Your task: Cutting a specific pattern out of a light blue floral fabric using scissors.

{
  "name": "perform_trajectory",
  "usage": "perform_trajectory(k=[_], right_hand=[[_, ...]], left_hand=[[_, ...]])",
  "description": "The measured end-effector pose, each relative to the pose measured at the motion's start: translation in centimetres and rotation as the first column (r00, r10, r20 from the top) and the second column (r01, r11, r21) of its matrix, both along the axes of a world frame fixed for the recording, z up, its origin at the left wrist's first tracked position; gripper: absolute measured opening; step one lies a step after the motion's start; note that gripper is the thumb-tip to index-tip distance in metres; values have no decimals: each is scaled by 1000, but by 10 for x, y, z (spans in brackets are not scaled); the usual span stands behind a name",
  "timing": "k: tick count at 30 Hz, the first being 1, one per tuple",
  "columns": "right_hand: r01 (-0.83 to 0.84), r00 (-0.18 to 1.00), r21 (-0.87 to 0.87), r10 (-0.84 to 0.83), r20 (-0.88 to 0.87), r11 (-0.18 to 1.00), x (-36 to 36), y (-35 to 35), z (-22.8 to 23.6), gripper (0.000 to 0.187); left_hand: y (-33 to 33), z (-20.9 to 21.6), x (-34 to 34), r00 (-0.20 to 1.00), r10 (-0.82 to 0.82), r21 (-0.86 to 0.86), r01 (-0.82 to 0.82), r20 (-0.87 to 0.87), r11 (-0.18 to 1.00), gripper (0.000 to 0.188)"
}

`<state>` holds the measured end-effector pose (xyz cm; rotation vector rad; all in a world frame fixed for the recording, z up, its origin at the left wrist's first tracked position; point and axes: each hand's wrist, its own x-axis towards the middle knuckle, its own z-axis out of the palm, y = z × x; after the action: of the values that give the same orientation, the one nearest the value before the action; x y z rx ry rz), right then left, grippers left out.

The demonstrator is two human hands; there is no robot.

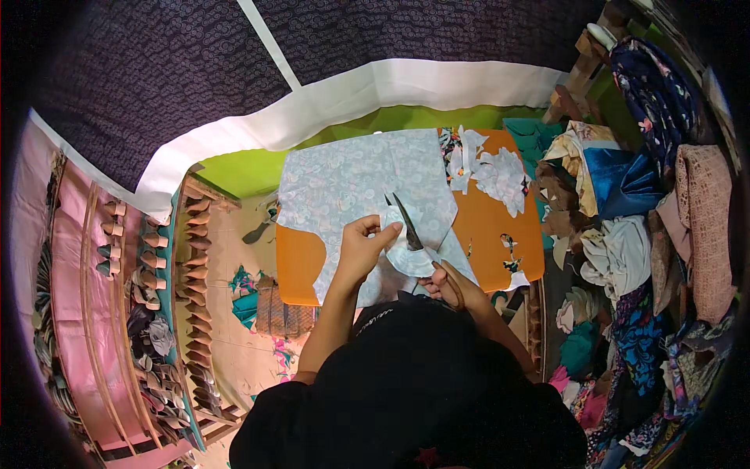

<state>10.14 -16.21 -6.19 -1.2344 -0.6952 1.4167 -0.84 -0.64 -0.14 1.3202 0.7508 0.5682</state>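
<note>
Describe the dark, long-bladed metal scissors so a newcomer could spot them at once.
On the orange, round-cornered tabletop lies a large pale blue-grey patterned cloth. Over the cloth's near part, the bare right hand grips the scissors, tips pointing away. Their slender dark blades set them apart from the pale cloth.

Before us stands the table [301,266], with the cloth [367,176] spread over its middle and left. Scraps [500,180] lie on the table's right part, beside the cloth. Over the cloth's near part we have the piece [402,259], between our left hand [366,246] and right hand [445,285], the scissors [408,229] across it. Behind the table hangs the curtain [344,39]. Racks [173,328] line our left; to our right, beyond the table, fabrics [617,250] lie heaped.
</note>
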Motion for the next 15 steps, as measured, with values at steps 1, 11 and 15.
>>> perform_trajectory(k=[1, 11, 15], right_hand=[[-52, 998, 13, 51, 49, 999, 2, 0, -2, 20], [-98, 978, 37, 89, 188, 995, 3, 0, 0, 26], [-47, 959, 31, 37, 280, 998, 2, 1, 6, 21]], left_hand=[[0, -2, -1, 1000, 1, 0, -1, -1, 1000, 14], [-2, -4, 0, 1000, -11, 38, 12, -26, 999, 15], [-3, 0, 0, 999, 10, 41, -8, -52, 999, 16]])
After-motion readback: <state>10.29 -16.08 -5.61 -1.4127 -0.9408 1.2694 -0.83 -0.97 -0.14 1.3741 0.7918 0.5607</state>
